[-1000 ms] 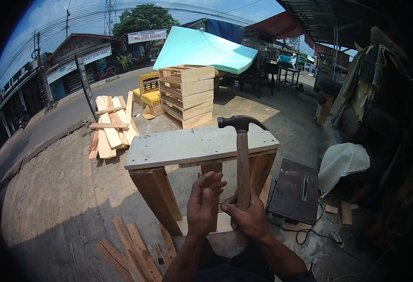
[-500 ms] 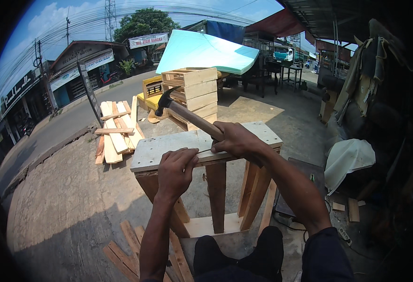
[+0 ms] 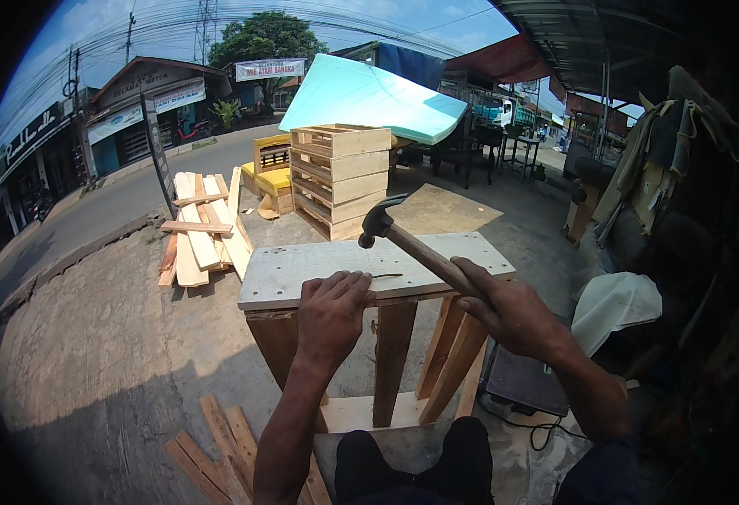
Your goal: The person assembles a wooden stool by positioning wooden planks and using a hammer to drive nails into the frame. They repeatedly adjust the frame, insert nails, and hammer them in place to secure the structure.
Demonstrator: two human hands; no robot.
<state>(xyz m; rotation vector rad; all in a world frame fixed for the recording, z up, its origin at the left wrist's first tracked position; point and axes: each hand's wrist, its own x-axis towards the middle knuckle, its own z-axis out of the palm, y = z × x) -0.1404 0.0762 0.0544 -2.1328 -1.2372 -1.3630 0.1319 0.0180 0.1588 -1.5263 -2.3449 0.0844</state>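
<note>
The step in hand looks like steadying or straightening a nail. The left hand (image 3: 333,316) lies palm down on the near edge of a whitish, rectangular wooden plank (image 3: 319,257), fingers curled over it. A thin, dark, slightly bent metal nail (image 3: 389,275) lies flat on the plank, jutting rightward from those fingertips (whether they pinch it or merely press it, I cannot tell). Above and right, a dark-headed claw hammer (image 3: 428,257) is poised, tilted, its wooden handle clasped firmly in the right hand (image 3: 512,316). The next move probably calls for a short, controlled tap on the nail, clear of the left fingertips.

The plank, dotted with small dark marks, forms the top of a stand on brown wooden uprights (image 3: 394,362), set on a concrete floor.

Around it, at left, pale sawn boards (image 3: 205,231) lie heaped, with a street beyond. Rightward, farther off, come a yellow-cushioned wooden seat (image 3: 272,177), a tall pale slatted wooden stack (image 3: 344,181) and a large turquoise slab (image 3: 369,97). Near right sit a dark flat box (image 3: 525,379) and a crumpled white sheet (image 3: 617,307).
</note>
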